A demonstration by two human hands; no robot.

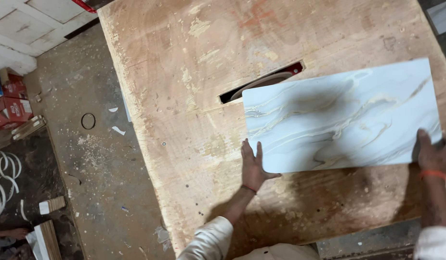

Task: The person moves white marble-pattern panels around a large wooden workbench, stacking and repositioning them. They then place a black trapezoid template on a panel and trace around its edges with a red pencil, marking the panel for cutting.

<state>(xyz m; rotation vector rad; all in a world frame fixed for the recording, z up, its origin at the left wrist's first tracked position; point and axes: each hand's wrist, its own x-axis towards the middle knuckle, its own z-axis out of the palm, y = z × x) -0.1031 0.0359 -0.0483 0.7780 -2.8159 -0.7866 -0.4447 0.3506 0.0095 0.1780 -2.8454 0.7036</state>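
One marbled white panel (341, 118) lies on one worn plywood counter (184, 72). One slot (261, 82) is cut into the counter, and one curved blade edge shows inside it. Two hands rest at the panel: one left hand (253, 166) and one right hand (435, 154), and each wrist carries one thread band, two bands in all. On the floor lie one dark ring (88, 121), two red cartons (11, 96) at the left edge, and two short wood offcuts (49, 226) near the bottom corner. Two small white chips lie beside the ring.
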